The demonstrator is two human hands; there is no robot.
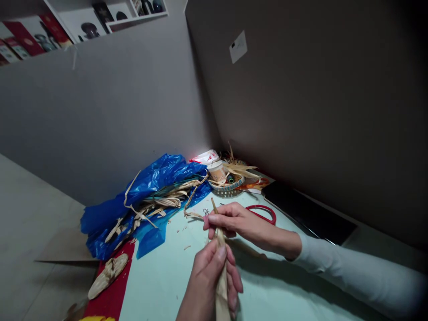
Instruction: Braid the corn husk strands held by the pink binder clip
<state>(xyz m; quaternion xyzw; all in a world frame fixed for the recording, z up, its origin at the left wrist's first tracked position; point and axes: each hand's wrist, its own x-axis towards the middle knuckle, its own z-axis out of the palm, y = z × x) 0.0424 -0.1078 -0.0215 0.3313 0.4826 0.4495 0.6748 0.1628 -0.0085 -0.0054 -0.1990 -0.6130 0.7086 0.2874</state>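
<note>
A long pale strip of dried husk [221, 292] runs up through both hands, its narrow tip rising above the fingers. My left hand [212, 267] is closed around its lower part, with the thumb laid along it. Higher up, my right hand [234, 218] pinches the strip near its narrow end. Just left of the right fingertips is a pink binder clip [206, 220] with wire handles. A thin braided cord [190, 214] lies on the table beside the clip. Behind my right hand show the red handles of a pair of scissors [274, 216].
A blue plastic bag [160, 174] with several husk strips lies at the left back. A round basket [230, 189] with a paper cup [216, 171] stands in the corner. A dark flat panel [307, 211] is at right, a woven sole-shaped piece [109, 276] at left. Walls enclose the back.
</note>
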